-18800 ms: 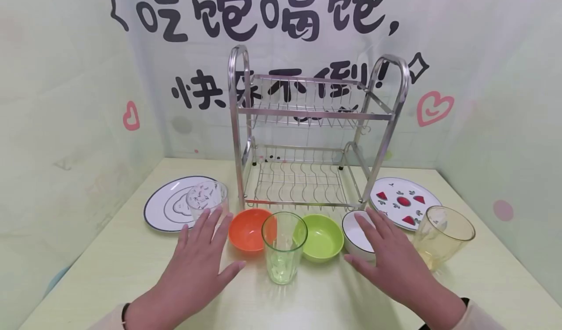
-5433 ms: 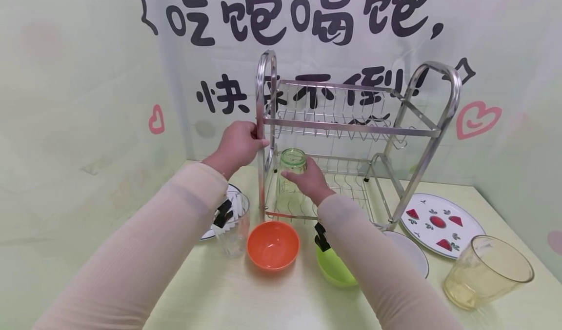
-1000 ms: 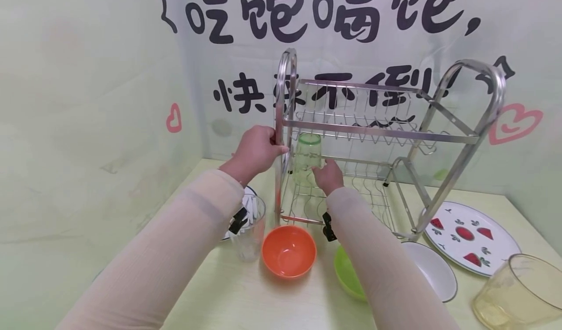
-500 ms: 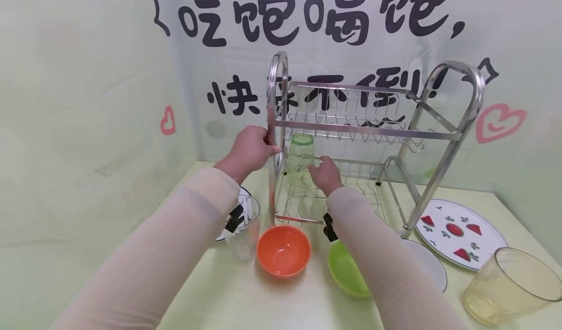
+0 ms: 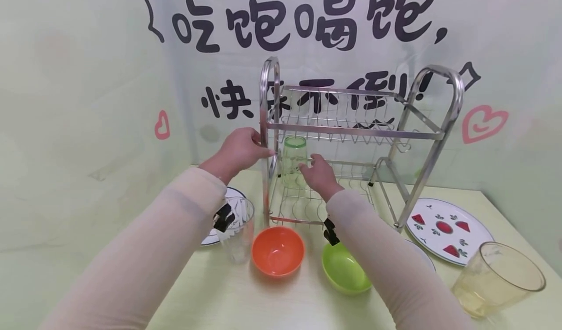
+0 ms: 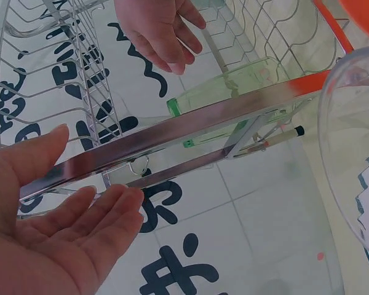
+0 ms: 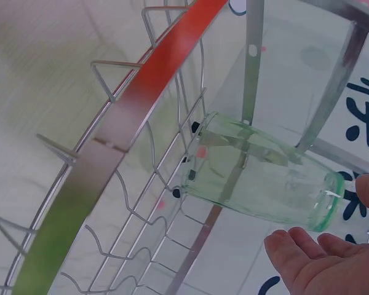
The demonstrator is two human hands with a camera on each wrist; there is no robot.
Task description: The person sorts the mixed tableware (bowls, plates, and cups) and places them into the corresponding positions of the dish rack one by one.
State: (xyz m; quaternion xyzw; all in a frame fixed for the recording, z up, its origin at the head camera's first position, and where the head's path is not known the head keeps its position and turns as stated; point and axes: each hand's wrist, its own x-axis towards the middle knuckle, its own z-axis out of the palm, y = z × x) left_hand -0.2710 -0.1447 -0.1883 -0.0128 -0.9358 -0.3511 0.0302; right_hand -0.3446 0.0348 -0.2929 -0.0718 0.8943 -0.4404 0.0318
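A green drinking glass (image 5: 294,163) stands upside down at the left of the lower tier of the metal dish rack (image 5: 360,132). My right hand (image 5: 320,175) is beside it, fingers loosely bent; in the right wrist view a gap shows between the glass (image 7: 258,175) and that hand (image 7: 332,258). At the rack's left post, my left hand (image 5: 237,153) has its thumb in front and its fingers behind. The left wrist view shows the same hand (image 6: 67,227) with relaxed fingers to either side of the post, not closed round it.
In front of the rack sit an orange bowl (image 5: 278,252) and a lime-green bowl (image 5: 344,270). A clear glass (image 5: 239,242) and a plate (image 5: 234,192) are left. To the right are a white bowl (image 5: 423,254), partly hidden, a watermelon-patterned plate (image 5: 476,230) and a yellow glass (image 5: 496,281).
The green glass went from upright on the table to upside down in the rack, then farther back. My right hand has let go of it. My left hand has loosened from the post.
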